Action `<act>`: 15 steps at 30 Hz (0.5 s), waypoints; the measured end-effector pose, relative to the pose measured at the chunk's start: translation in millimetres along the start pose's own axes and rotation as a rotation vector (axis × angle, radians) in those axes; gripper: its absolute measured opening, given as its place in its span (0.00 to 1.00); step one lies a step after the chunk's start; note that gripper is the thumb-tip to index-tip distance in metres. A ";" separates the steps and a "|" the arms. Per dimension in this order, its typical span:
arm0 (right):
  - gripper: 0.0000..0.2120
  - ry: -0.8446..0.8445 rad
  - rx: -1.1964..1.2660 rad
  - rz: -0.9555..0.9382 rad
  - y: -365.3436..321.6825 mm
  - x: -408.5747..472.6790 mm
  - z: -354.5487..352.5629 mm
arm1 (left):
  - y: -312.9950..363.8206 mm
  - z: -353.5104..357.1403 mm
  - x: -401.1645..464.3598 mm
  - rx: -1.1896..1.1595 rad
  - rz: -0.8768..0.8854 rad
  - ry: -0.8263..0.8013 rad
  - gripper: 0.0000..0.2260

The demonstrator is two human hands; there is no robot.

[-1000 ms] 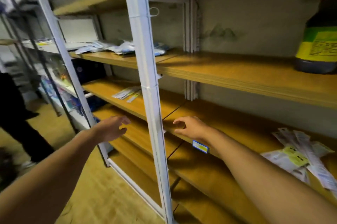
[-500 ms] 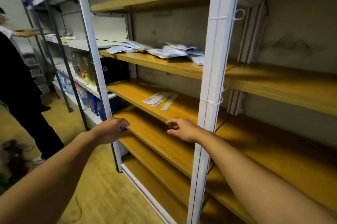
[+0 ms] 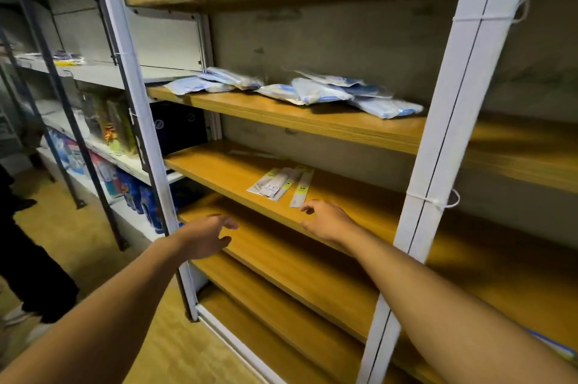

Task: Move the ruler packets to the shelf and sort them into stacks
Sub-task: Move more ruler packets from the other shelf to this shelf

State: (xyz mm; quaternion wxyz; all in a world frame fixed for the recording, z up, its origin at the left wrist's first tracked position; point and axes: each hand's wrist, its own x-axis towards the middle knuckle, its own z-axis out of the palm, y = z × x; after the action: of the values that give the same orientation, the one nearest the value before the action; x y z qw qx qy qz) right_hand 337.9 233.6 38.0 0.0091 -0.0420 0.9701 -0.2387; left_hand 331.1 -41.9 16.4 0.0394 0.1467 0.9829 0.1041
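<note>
Two bare hands reach toward a wooden shelf (image 3: 237,171) in a white metal rack (image 3: 438,146). The right hand (image 3: 328,221) hovers over the shelf's front edge, fingers loosely spread and holding nothing, just beside a few ruler packets (image 3: 281,185) lying fanned out near that edge. The left hand (image 3: 203,238), also open and empty, hangs in front of the board below, near the rack's left post. Blue-and-white bags (image 3: 312,91) lie scattered along the board above. A person's dark-trousered leg (image 3: 28,258) stands on the floor at far left.
</note>
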 end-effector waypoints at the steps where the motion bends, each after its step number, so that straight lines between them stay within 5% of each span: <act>1: 0.20 0.009 0.001 0.027 0.3 11.8 3.9 | -3.6 -1.3 12.0 0.008 -0.001 0.000 0.17; 15: 0.19 -0.021 0.057 0.217 24.8 175.0 27.8 | -23.8 -8.5 180.3 0.084 0.118 -0.101 0.18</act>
State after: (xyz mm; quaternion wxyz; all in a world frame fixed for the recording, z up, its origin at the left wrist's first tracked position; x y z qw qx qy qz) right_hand 162.7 227.5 2.3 0.0463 0.0610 0.9617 -0.2634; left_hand 151.5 -12.4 11.1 0.0767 0.2110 0.9728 0.0573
